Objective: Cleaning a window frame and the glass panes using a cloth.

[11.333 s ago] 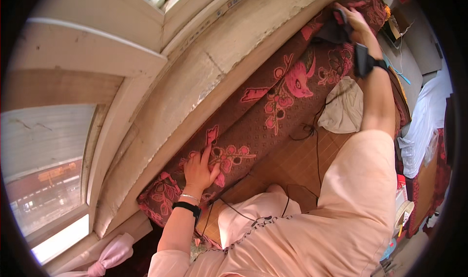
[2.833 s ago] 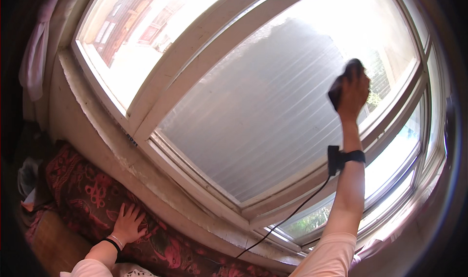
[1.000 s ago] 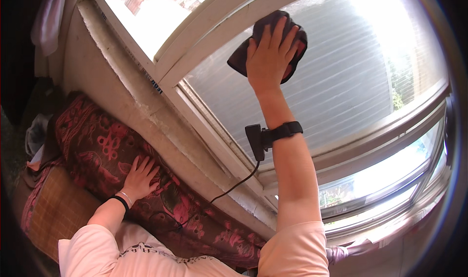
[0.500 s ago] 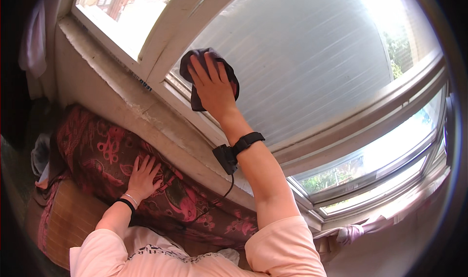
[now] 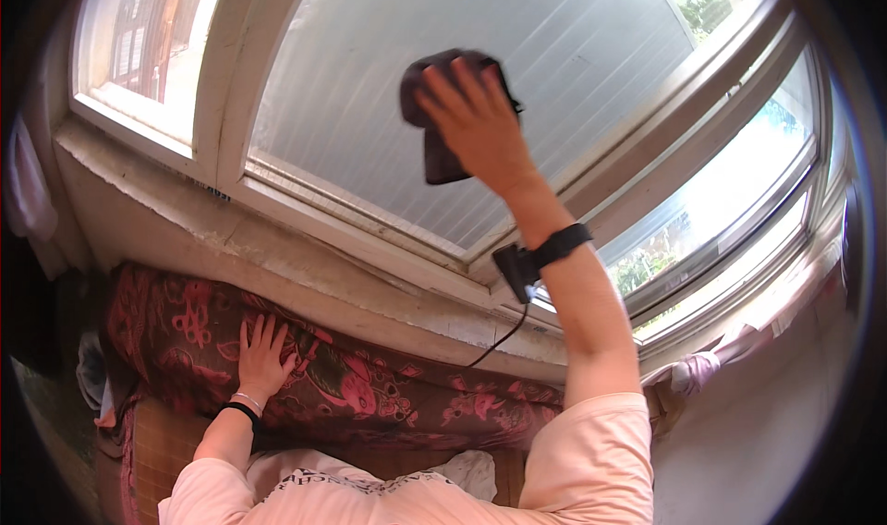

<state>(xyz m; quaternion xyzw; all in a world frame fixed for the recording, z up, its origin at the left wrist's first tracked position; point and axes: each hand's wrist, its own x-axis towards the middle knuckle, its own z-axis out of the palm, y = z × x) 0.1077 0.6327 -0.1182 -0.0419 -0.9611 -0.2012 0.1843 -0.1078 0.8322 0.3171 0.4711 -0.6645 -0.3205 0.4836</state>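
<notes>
Right hand (image 5: 476, 118): we press a dark cloth (image 5: 439, 109) flat on the far pane (image 5: 370, 81).
Left hand (image 5: 263, 363): open, flat on the near red cushion (image 5: 370, 391).

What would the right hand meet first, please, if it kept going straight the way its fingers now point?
The right hand points up and left along the window pane, pressing a dark cloth against it. Going straight on, it would probably meet the white window frame between the panes, though depth is hard to judge.

Bright daylight through the window (image 5: 554, 91), glare upper right, dim curved fisheye edges
</notes>
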